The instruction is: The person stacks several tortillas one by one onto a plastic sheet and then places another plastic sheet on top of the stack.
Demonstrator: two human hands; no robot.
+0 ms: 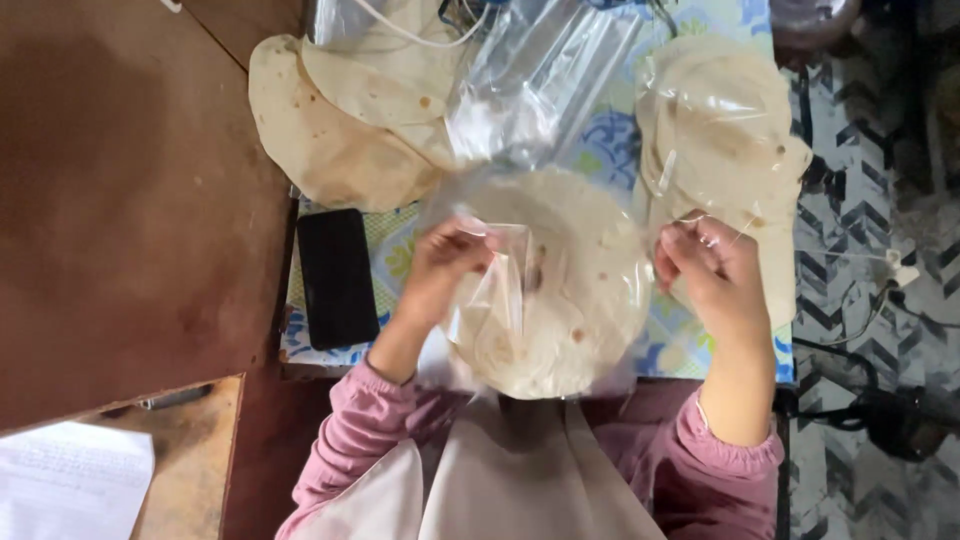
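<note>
A round pale flatbread [575,275] lies inside a clear plastic bag [500,290] on the patterned cloth in front of me. My left hand [440,265] pinches the bag's folded left edge over the flatbread. My right hand [705,265] grips the bag's right edge, fingers closed on the thin film. Both sleeves are pink.
A stack of bare flatbreads [340,130] sits at the back left, a bagged stack [720,130] at the back right, loose clear bags [540,70] between them. A black phone [337,278] lies left of my hand. Brown wooden tabletop [130,200] at left, cables on the floor at right.
</note>
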